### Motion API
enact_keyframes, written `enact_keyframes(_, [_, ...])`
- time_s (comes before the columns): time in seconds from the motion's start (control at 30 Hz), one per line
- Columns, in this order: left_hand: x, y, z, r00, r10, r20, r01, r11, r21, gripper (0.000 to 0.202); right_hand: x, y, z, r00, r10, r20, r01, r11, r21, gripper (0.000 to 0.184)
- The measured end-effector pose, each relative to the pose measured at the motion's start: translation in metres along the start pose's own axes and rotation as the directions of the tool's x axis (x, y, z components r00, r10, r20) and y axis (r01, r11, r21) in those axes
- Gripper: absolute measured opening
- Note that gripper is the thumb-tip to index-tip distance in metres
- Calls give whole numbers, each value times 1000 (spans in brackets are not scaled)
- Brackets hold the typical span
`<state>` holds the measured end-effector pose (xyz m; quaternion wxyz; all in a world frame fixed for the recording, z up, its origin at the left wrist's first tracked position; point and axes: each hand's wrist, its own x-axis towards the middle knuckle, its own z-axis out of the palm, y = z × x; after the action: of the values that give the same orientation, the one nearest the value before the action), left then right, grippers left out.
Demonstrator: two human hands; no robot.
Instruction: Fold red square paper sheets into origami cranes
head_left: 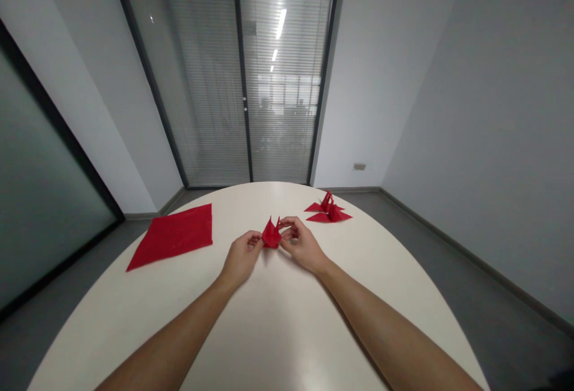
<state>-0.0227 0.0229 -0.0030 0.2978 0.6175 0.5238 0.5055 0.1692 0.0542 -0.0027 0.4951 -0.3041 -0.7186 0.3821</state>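
A small folded red paper piece (271,235) with two upright points is held between my hands, just over the middle of the table. My left hand (242,253) pinches its left corner between thumb and fingers. On the other side, my right hand (302,244) has its thumb and fingertips closed on the right edge, close to the right point. The exact fingertip contact there is partly hidden. Two finished-looking red origami cranes (330,213) stand together beyond my right hand, their wings spread flat.
A stack or sheet of red square paper (179,234) lies on the left of the round white table (264,331). Past the table's far edge are a glass door with blinds (282,134) and a wall with a socket plate (359,166).
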Motion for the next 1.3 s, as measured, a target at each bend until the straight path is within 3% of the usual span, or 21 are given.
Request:
enact_keyframes(0.13, [0,-2,0,1000,8,-26,-7,1000,27,23,-1,-3,-4,997,-74,2,74,990,-120,63])
enact_keyframes(0.23, [0,-2,0,1000,27,-7,-27,999,38,22,-2,-5,-5,992,-125,8,125,974,-189,68])
enact_keyframes(0.67, [-2,-3,-1,999,49,0,-49,998,45,22,0,-13,-4,993,-87,-78,67,970,-233,22])
enact_keyframes(1.1, [-3,1,-2,997,80,-11,-79,996,51,21,0,-10,-5,994,-102,-50,84,957,-278,9])
enact_keyframes(1.3, [-3,3,-1,995,95,0,-95,994,54,20,1,-8,-5,994,-77,-78,52,956,-288,11])
